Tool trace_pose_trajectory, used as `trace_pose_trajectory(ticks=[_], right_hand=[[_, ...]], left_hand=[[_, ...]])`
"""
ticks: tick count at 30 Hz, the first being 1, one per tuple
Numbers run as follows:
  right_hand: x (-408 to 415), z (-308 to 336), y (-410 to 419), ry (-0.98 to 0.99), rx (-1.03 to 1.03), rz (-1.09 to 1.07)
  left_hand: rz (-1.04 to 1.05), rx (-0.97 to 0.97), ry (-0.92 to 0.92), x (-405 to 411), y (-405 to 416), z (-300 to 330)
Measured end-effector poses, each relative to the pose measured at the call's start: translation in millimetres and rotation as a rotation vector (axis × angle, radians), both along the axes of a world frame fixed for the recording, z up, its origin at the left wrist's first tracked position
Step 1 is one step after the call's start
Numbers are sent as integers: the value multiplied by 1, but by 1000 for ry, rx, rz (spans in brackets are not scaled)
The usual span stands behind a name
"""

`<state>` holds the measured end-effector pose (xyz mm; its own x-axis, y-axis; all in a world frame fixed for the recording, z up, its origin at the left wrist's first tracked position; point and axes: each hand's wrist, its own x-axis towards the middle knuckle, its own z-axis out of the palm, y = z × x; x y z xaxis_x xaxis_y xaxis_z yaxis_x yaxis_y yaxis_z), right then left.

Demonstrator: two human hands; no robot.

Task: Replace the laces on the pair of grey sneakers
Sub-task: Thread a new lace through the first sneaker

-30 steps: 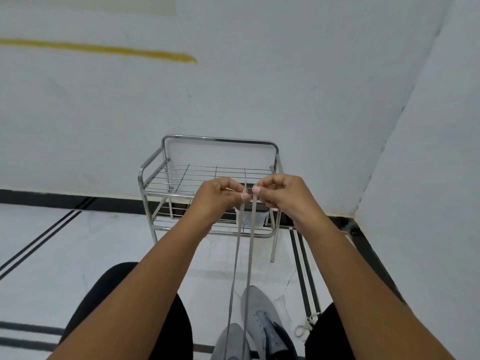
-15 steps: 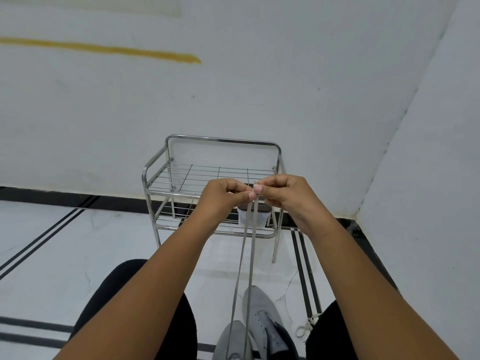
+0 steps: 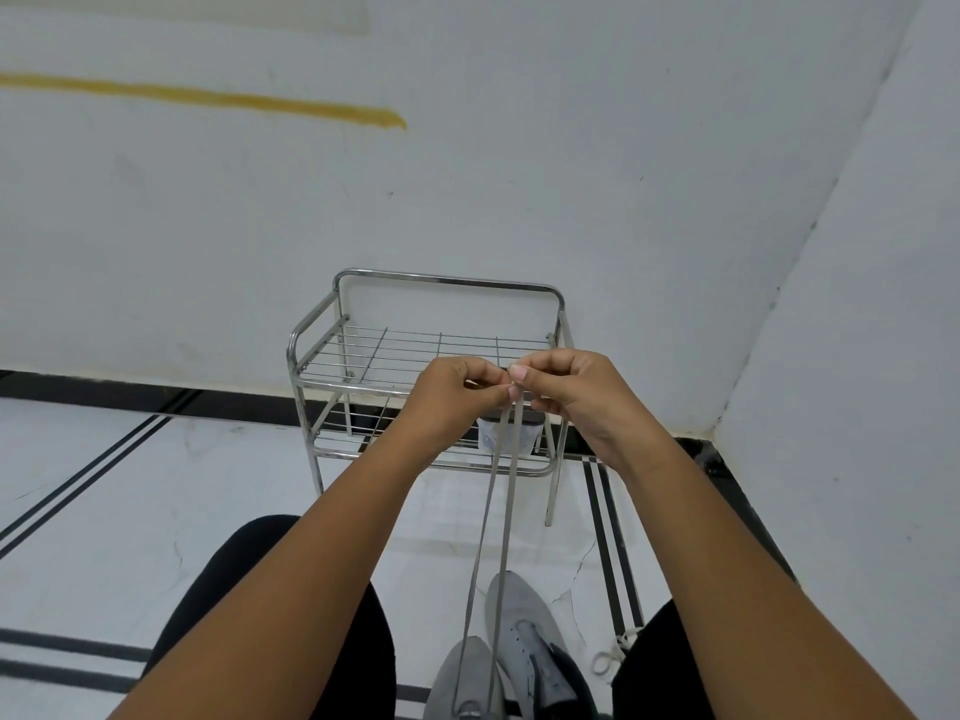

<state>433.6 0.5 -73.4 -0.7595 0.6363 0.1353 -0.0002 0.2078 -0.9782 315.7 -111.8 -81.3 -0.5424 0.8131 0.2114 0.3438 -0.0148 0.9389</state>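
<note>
Two grey sneakers stand on the floor between my knees: the left sneaker (image 3: 462,683) at the bottom edge, the right sneaker (image 3: 524,631) just beside it. A grey lace (image 3: 493,517) rises from the left sneaker in two taut strands up to my hands. My left hand (image 3: 447,402) and my right hand (image 3: 571,392) are raised at arm's length, fingertips touching, each pinching one end of the lace. The lace ends are hidden inside the fingers.
A steel wire rack (image 3: 431,366) with two shelves stands against the white wall ahead; a small pale container (image 3: 524,433) sits on its lower shelf. A loose white lace (image 3: 615,652) lies on the floor by my right knee. A wall corner closes the right side.
Both hands stay pinched together on the lace ends; they have shifted slightly right in view. The lace stays taut.
</note>
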Motion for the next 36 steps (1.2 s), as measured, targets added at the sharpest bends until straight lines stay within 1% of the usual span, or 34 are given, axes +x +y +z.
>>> trace_pose_trajectory(ticks=[4, 7, 9, 11, 13, 16, 20, 23, 26, 27, 29, 31, 32, 34, 35, 36], right_hand=[[0, -1, -1, 25, -31, 8], [-2, -1, -4, 45, -74, 1], [-3, 0, -3, 111, -183, -91], [-1, 3, 4, 218, -300, -191], [5, 6, 11, 250, -319, -241], [9, 6, 14, 183, -249, -211], [6, -1, 6, 0, -91, -76], [5, -11, 7, -96, -84, 10], [4, -23, 5, -238, -88, 90], [1, -28, 3, -262, -78, 109], [-6, -38, -3, -249, -76, 110], [-13, -48, -3, -218, -117, 32], [-16, -55, 0, -217, -176, -53], [-16, -67, 15, -224, -321, -338], [-12, -73, 25, -230, -341, -520], [-7, -78, 34, -241, -313, -694]], left_hand=[[-45, -6, -28, 1, 1, -2], [-37, -16, -17, 2, 2, -5], [-4, -22, -20, 0, 4, -6], [24, -18, -39, -2, 5, -8], [39, -21, -45, -3, 5, -9], [38, -24, -45, -4, 5, -9], [34, -34, -43, -4, 5, -9], [82, -25, -41, -6, 5, -13], [151, 0, -40, -9, 6, -19], [153, -4, -38, -11, 6, -19], [141, -30, -40, -15, 6, -24], [180, -46, -7, -19, 5, -27], [249, -69, 54, -23, 4, -30], [494, -148, 250, -30, -1, -35], [604, -178, 300, -34, -4, -40], [684, -185, 285, -39, -7, -49]])
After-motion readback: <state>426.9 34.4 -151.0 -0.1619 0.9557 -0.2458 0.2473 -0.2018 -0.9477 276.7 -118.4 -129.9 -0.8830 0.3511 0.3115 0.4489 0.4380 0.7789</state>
